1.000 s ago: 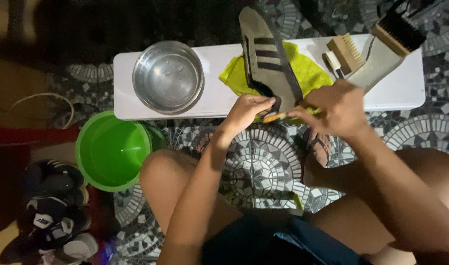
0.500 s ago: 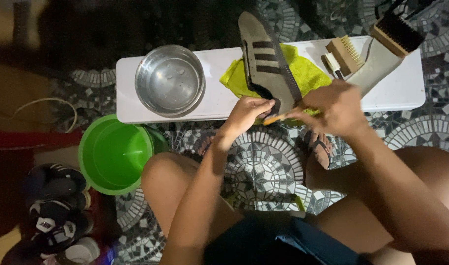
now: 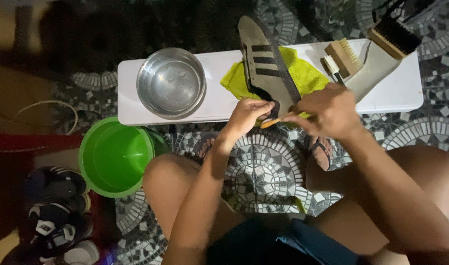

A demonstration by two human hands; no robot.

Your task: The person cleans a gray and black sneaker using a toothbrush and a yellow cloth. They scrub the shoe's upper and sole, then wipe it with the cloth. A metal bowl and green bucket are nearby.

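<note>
left hand [image 3: 248, 114] pinching grey sandal [image 3: 266, 73] heel | right hand [image 3: 327, 110] closed on small brush [image 3: 276, 120] | scrubbing underway, steel bowl [image 3: 171, 82] at 9 o'clock

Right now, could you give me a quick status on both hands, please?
Left hand holds the shoe at its near end. Right hand grips a small orange brush against it. Nothing in the way.

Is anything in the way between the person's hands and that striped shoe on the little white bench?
Nothing visible. The left hand already touches the heel end of the striped shoe, which lies on a yellow cloth. The right hand holds a thin orange-handled tool against the same end. The metal bowl stands off to the side.
</note>
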